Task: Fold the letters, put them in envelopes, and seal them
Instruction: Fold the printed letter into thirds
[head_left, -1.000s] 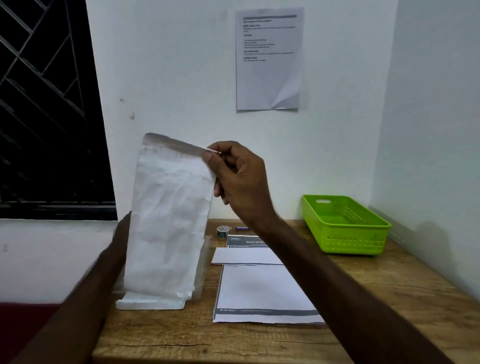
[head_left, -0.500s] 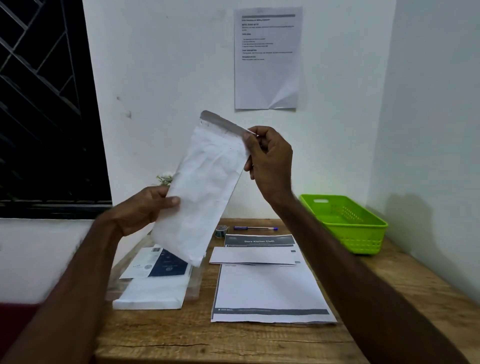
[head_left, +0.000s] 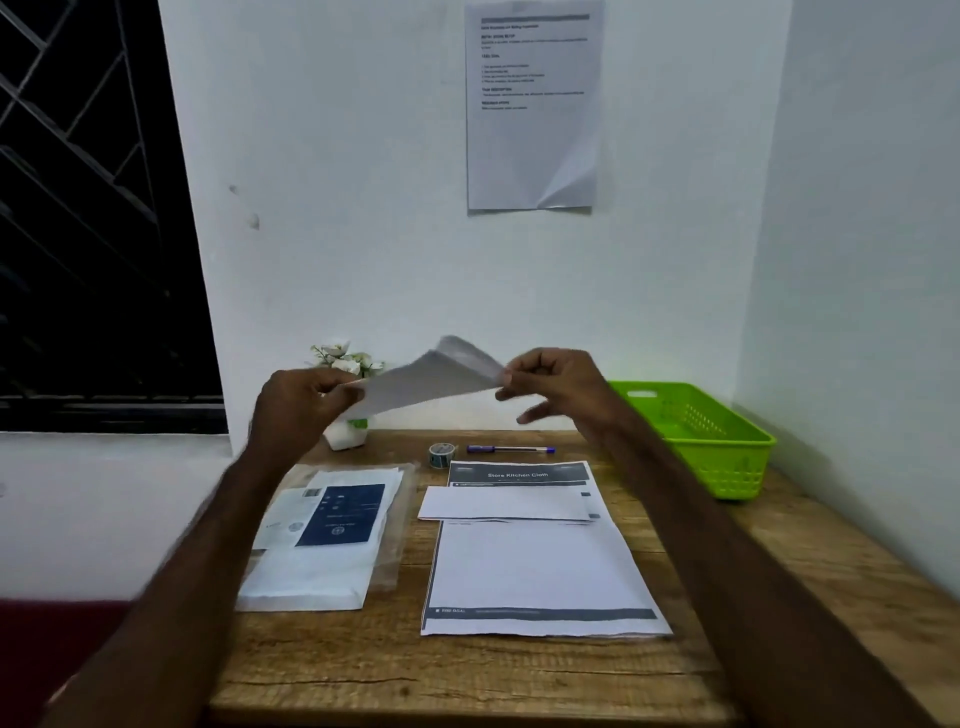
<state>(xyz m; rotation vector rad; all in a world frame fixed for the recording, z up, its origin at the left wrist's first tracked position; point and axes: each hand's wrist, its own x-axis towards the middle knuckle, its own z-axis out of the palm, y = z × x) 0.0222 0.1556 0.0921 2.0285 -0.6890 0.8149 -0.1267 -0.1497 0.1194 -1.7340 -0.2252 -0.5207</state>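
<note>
Both hands, the left hand (head_left: 304, 402) and right hand (head_left: 553, 384), pinch an envelope (head_left: 426, 382) by its ends above the table's (head_left: 467, 680) far edge, fingers closed on it, apparently readying it for a folded letter (head_left: 506, 503) lying mid-table, which must next be slid inside.
</note>
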